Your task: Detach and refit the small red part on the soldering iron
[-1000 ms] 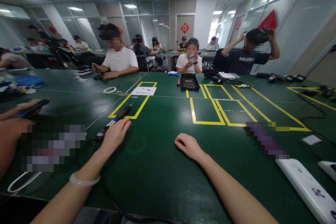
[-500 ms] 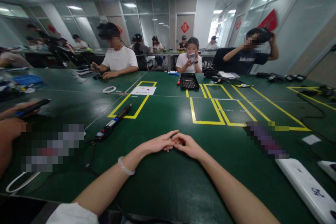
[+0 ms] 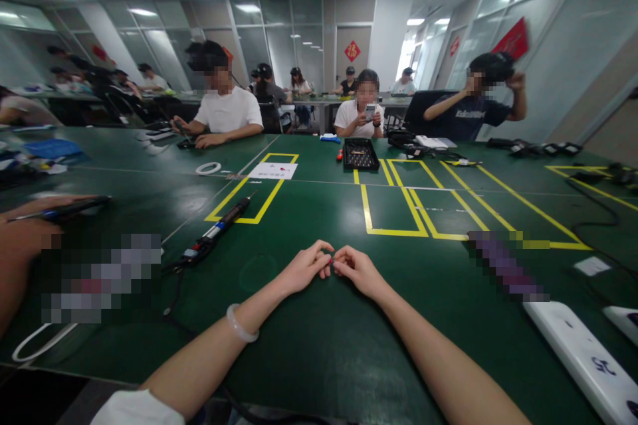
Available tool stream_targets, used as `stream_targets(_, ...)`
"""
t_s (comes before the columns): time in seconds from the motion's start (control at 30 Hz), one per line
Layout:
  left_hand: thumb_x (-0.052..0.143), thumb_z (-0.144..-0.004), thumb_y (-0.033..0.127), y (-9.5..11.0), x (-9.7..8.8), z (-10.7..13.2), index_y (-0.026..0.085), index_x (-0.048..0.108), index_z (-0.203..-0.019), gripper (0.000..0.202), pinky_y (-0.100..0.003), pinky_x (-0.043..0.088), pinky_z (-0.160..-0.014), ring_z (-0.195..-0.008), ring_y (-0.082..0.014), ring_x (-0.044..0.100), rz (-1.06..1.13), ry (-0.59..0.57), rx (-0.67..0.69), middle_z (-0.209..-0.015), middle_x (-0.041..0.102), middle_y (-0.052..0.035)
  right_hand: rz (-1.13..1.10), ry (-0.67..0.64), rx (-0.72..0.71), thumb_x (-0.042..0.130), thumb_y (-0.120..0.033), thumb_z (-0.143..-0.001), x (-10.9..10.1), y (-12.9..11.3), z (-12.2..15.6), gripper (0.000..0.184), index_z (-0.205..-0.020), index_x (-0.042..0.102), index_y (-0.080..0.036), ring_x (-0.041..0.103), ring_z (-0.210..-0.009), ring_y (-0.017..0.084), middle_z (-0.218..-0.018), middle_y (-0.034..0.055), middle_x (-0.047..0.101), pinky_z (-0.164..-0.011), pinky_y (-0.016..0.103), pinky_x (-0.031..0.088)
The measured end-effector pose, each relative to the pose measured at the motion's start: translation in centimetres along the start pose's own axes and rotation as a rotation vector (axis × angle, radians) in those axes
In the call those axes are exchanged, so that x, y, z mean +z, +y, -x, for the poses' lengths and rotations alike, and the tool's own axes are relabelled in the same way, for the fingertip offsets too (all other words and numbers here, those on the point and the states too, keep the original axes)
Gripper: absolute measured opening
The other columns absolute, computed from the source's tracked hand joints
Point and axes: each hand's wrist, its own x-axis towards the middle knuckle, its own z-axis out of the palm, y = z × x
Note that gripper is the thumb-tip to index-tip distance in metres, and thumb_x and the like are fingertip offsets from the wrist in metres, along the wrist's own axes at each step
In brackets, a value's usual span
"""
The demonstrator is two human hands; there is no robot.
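Observation:
Over the green table (image 3: 309, 358), my left hand (image 3: 308, 269) and my right hand (image 3: 357, 270) meet at their fingertips. A tiny red piece (image 3: 331, 261) shows between them, too small to name. My left thumb and fingers are bent round it, and the right fingers pinch at its other side; part of the piece is hidden. To the left of my hands lies an electric screwdriver (image 3: 216, 232) with its cable, its tip pointing away from me.
A white power strip (image 3: 578, 339) lies at the right. Beyond my hands are yellow tape outlines (image 3: 396, 233), a black tray (image 3: 361, 154) and a paper sheet (image 3: 274, 170). At the left edge a co-worker's hand (image 3: 30, 229) holds a pen-like tool (image 3: 74, 208). Other people sit opposite.
My fingers have shifted their hold on the red piece, and my left fingers are more bent. The co-worker's tool at the left has moved slightly right and turned flatter.

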Motion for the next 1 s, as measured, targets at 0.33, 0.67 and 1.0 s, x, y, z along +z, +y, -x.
stream_targets(0.33, 0.048, -0.092, 0.04, 0.1, 0.2, 0.5, 0.022, 0.055, -0.1, 0.021, -0.026, 0.043, -0.07, -0.079, -0.0163, 0.062, -0.263, 0.07, 0.072, -0.086, 0.066, -0.0017, -0.003, 0.015, 0.007, 0.061, -0.043, -0.086, -0.1, 0.4, -0.1, 0.029, -0.097, 0.056, -0.017, 0.057, -0.068, 0.012, -0.078, 0.0003, 0.062, -0.063, 0.023, 0.043)
stream_targets(0.67, 0.046, -0.089, 0.049, -1.2, -7.3, 1.5, 0.022, 0.055, -0.121, 0.043, -0.036, 0.045, -0.092, -0.107, -0.0228, 0.059, -0.513, 0.21, -0.055, -0.117, 0.064, -0.0081, 0.024, -0.007, 0.013, 0.063, -0.04, -0.085, -0.1, 0.4, -0.1, 0.026, -0.096, 0.058, -0.017, 0.054, -0.068, 0.011, -0.081, 0.0008, 0.061, -0.061, 0.022, 0.041)
stream_targets(1.0, 0.057, -0.074, 0.05, -10.2, -22.7, 12.0, 0.009, 0.042, -0.139, 0.078, -0.044, 0.047, -0.085, -0.114, -0.0389, 0.055, -0.949, 0.398, -0.87, -0.134, 0.05, -0.0262, 0.035, -0.017, 0.016, 0.063, -0.034, -0.085, 0.2, 0.1, 0.0, 0.021, -0.095, 0.058, -0.016, 0.049, -0.065, 0.01, -0.08, -0.0002, 0.059, -0.06, 0.022, 0.038)
